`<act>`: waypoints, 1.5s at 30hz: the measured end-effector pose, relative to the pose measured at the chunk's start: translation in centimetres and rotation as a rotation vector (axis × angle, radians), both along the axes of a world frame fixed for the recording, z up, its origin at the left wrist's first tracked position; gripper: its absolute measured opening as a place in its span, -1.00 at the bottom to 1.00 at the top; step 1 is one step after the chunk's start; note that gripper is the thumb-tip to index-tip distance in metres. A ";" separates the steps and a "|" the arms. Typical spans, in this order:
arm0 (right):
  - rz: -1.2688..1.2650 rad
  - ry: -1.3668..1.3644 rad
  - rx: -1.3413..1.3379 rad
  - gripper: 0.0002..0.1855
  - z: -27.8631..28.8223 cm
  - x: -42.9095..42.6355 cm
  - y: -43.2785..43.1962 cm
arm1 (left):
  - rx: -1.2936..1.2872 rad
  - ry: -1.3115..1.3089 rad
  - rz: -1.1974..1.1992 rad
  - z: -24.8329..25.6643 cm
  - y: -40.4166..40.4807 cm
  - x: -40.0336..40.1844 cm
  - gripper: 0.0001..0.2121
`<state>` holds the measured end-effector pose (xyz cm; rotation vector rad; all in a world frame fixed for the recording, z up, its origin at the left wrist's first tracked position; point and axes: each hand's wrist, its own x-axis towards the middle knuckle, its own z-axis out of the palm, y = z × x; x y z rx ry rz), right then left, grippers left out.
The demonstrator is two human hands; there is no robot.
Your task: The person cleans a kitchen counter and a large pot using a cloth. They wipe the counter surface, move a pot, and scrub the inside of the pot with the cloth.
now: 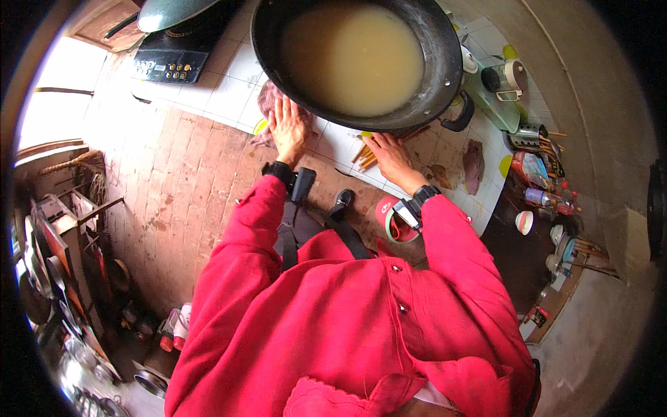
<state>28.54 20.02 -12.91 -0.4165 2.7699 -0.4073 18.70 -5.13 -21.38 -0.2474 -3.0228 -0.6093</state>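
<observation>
My left hand [288,130] lies flat with straight fingers on a crumpled purplish cloth [268,96] at the tiled counter's front edge. My right hand [390,156] reaches over several wooden chopsticks [366,157] on the white tiles; whether it grips any cannot be told. Just beyond both hands is a large black wok [448,49] with cloudy, pale brown liquid [365,62] in it. Its rim hides part of the cloth and of the counter. The wok's side handle [459,114] points towards the right. A second cloth [473,167] lies farther right on the tiles.
An induction cooker [169,65] with a metal lid [169,13] above it stands at upper left. To the right are a green tray [495,104], a lidded jug [513,77], a perforated utensil holder [526,136] and bottles [536,197]. A red stool-like object [388,211] is below the counter edge.
</observation>
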 end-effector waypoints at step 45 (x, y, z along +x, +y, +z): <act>-1.314 -0.115 -1.203 -0.74 -8.9 17.1 14.9 | -0.214 -0.264 -0.412 4.9 32.1 11.3 -0.76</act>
